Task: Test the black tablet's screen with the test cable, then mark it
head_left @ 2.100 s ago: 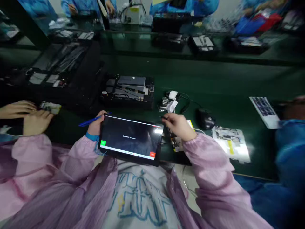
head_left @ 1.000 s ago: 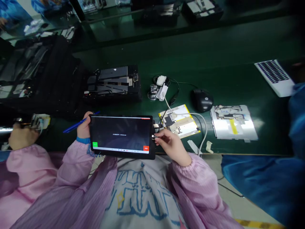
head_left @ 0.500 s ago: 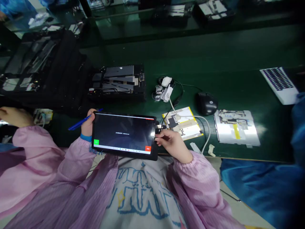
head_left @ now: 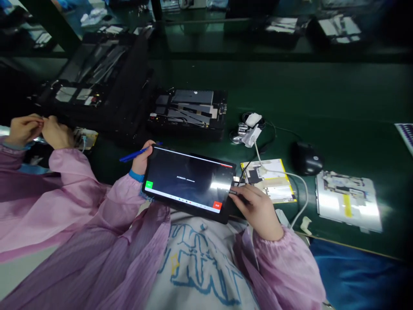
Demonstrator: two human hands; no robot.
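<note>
Since the earlier frames, your view had swung and the tablet had tilted, its right end now sitting lower in view, while your right hand (head_left: 258,211) stayed low against that end. The black-framed tablet (head_left: 189,183) lay across your lap, its dark screen lit with a line of small text, a green button and a red button. Its long axis ran nearly side to side, dropping slightly to the right. Your right fingers (head_left: 245,199) were closed in a pinch on a small black plug (head_left: 233,192), right at the tablet's right edge, so that hand was far nearer the plug than your left hand (head_left: 142,158) was. Your left hand gripped the tablet's left edge from behind, with a slim blue pen (head_left: 138,154) clenched in it, pointing away to the left. Beyond the tablet, a thin black cable (head_left: 245,174) ran up from the plug area. On the green bench (head_left: 290,94) lay a white-corded charger (head_left: 253,129), a black computer mouse (head_left: 306,158) and a yellow-edged printed sheet (head_left: 267,181). Off to the left, a co-worker's two hands (head_left: 38,131) in pink sleeves worked apart from yours, near a small circuit board (head_left: 85,137).
</note>
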